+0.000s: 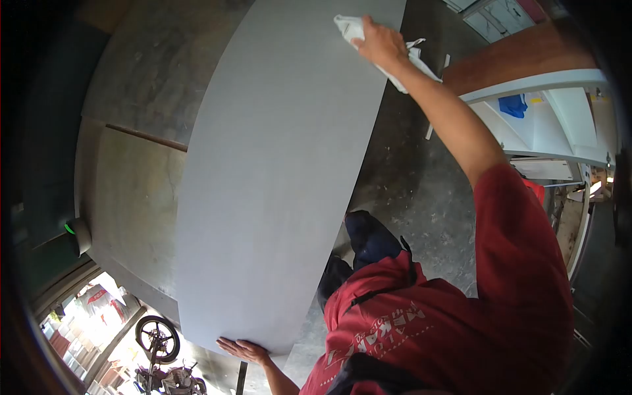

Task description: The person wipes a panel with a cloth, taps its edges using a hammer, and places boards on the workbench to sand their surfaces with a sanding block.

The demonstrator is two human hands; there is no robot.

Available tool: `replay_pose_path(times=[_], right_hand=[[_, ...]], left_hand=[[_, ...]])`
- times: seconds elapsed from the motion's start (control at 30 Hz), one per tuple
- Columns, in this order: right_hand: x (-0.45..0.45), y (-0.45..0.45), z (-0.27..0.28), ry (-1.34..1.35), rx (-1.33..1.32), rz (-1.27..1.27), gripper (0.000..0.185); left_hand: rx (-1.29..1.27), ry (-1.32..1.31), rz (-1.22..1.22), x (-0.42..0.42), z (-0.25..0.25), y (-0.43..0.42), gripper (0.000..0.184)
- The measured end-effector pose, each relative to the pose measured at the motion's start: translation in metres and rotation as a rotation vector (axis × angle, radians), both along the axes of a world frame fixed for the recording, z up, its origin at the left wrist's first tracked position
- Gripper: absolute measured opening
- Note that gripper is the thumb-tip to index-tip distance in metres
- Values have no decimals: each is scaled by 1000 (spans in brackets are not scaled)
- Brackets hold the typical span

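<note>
A long, smooth grey panel (276, 178) stretches in front of me from the top of the view to the bottom. At its far upper end my right hand (383, 45) is closed on a crumpled white cloth (353, 27), which lies against the panel; part of the cloth hangs past the panel's right edge. My left hand (245, 349) rests at the panel's lower end, fingers stretched out, holding nothing.
Concrete floor (428, 191) lies right of the panel. A white cabinet (566, 118) with a blue item (513, 106) inside stands at right. Brownish boards (135, 197) are on the left. A motorcycle (158, 339) stands by the bright opening at lower left.
</note>
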State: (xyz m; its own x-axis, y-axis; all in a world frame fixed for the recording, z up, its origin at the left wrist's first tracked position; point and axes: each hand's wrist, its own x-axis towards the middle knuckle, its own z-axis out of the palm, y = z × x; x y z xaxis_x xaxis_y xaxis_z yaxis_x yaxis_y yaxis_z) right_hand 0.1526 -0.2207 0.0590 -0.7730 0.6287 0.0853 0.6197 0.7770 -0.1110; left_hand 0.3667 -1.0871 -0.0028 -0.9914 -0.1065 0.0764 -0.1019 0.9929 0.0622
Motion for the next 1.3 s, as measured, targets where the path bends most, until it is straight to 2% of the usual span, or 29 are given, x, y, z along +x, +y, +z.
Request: replay_pose_path(times=[0.2,0.23,0.3,0.37,0.4,0.43,0.47,0.5,0.57,0.63,0.77,0.9,1.1,1.3], right_hand=[[-30,85,-6,39,19,-66,54],[-28,82,-7,41,5,-85,55],[-17,53,-9,43,20,-32,56],[4,-5,1,27,-12,79,58],[19,-42,4,26,-59,136,60],[34,-73,-7,100,-87,237,54],[49,-113,-7,86,-113,288,46],[66,-154,6,71,-176,342,40],[96,-221,-2,94,-207,458,33],[123,-268,0,31,-168,559,26],[102,-193,0,53,-177,373,29],[57,-71,6,30,-74,196,46],[-14,97,6,23,-77,19,45],[-71,212,7,-21,-138,-113,50]], left_hand=[[-16,3,40,-1,-7,-3,73],[-9,-34,198,-4,-16,-3,72],[-200,-227,498,-37,-42,10,69],[-310,-312,403,-84,-49,85,66],[-168,-218,213,-100,-25,150,65],[-465,-371,3,-127,-26,195,67],[-19,-66,-91,-143,-31,236,70],[-4,-89,-180,-167,-36,282,72],[207,47,-415,-201,-29,374,72],[216,65,-611,-225,-13,465,69],[163,25,-550,-227,1,502,66],[180,21,-574,-224,-1,492,62],[148,-68,-547,-228,18,503,63],[204,-70,-458,-229,15,504,66]])
